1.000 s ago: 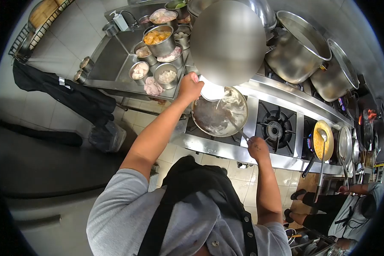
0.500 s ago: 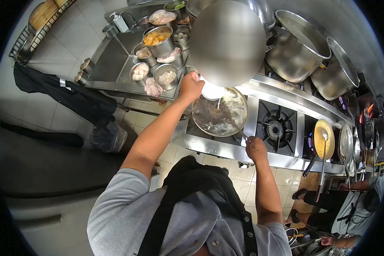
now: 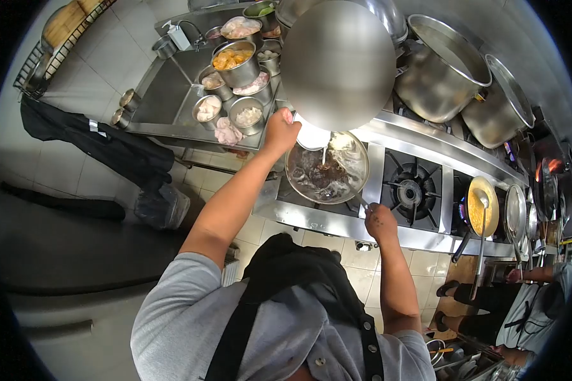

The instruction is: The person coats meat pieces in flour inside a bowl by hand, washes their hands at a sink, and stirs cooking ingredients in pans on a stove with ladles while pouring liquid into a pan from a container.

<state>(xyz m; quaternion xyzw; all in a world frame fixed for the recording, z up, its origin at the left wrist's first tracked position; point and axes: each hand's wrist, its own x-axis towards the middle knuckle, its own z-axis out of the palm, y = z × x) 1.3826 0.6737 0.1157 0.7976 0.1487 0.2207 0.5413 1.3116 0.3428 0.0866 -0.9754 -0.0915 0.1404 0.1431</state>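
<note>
My left hand is closed on the edge of a white bowl, tilted over a wide round pan. A thin white stream runs from the bowl into the pan's dark, bubbling liquid, with a pale creamy patch on the far right side. My right hand is closed round the handle of a metal cooking utensil, which reaches into the pan; its head cannot be made out in the liquid. A blurred round patch covers part of the bowl and whatever lies above it.
Right of the pan is a burner. Farther right, a pan of yellow food with a ladle sits over a flame. Tall stockpots stand behind. Metal tins of ingredients crowd the sink's edge. Another person stands at right.
White liquid keeps pouring from the bowl. The pan's contents look darker in the middle, with more white swirls. Both my hands stay nearly in place. The other person's arms have shifted.
</note>
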